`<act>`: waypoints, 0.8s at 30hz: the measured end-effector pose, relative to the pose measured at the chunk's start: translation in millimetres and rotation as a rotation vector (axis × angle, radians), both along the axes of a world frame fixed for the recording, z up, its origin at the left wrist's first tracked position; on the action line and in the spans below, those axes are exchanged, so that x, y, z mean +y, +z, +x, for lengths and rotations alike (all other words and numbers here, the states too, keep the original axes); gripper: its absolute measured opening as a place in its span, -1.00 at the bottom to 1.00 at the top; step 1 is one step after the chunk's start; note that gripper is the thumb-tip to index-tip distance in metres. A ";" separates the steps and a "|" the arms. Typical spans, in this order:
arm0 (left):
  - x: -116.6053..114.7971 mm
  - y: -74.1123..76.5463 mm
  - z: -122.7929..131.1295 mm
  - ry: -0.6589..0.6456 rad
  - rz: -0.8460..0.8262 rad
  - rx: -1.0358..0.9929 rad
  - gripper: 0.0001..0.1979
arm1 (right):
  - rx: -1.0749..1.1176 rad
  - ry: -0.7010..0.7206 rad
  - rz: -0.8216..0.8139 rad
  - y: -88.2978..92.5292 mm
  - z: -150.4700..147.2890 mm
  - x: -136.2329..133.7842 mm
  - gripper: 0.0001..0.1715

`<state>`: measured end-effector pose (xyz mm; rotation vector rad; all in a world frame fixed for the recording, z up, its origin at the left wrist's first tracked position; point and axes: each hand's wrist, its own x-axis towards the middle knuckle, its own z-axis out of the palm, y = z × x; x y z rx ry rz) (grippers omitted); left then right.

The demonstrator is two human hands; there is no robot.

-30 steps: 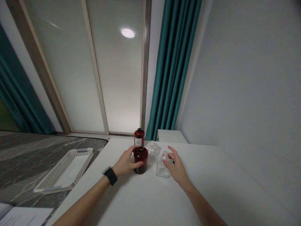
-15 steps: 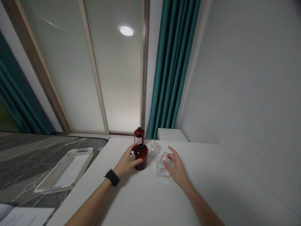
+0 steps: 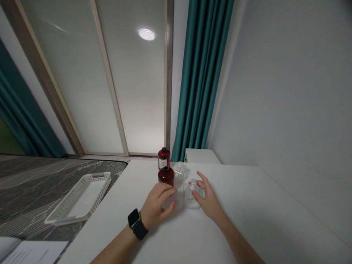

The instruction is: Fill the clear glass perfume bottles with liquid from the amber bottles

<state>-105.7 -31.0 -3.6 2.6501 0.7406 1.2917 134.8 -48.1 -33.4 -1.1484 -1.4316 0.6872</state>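
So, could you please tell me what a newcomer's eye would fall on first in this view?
Probably the tall teal curtain in the upper middle, and the bright round light on the frosted panel to its left. Next, on the white table, a dark-red bottle stands before a labelled one, with the left hand in front and the right hand at a clear bottle.

On the white tabletop [image 3: 242, 190], a round dark-red bottle [image 3: 165, 177] stands before a labelled dark-red bottle [image 3: 164, 157]; right of them, a clear rounded container [image 3: 181, 171] lies behind a clear square bottle [image 3: 189, 200]. A white perforated plastic basket [image 3: 70, 198] lies further left.
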 end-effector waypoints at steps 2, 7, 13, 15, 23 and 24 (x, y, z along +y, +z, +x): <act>-10.0 -5.0 17.3 -0.030 -0.155 0.019 -0.56 | 0.013 0.036 0.005 2.4 1.5 -1.0 -0.19; -15.3 -17.3 44.7 -0.001 -0.525 -0.003 -0.31 | -0.003 0.070 0.010 5.0 7.3 -1.5 -0.18; 3.7 -25.2 58.7 0.000 -0.637 -0.022 -0.29 | 0.013 0.128 0.011 9.2 12.7 -0.5 -0.20; 9.9 -24.0 61.8 -0.024 -0.668 -0.026 -0.33 | 0.021 0.148 -0.007 9.5 14.4 0.3 -0.21; 5.6 -20.7 60.8 -0.013 -0.738 -0.132 -0.39 | 0.012 0.175 -0.011 16.2 13.1 -5.1 -0.20; 4.0 -20.7 59.2 -0.013 -0.735 -0.137 -0.39 | 0.002 0.184 -0.016 17.7 12.8 -6.1 -0.20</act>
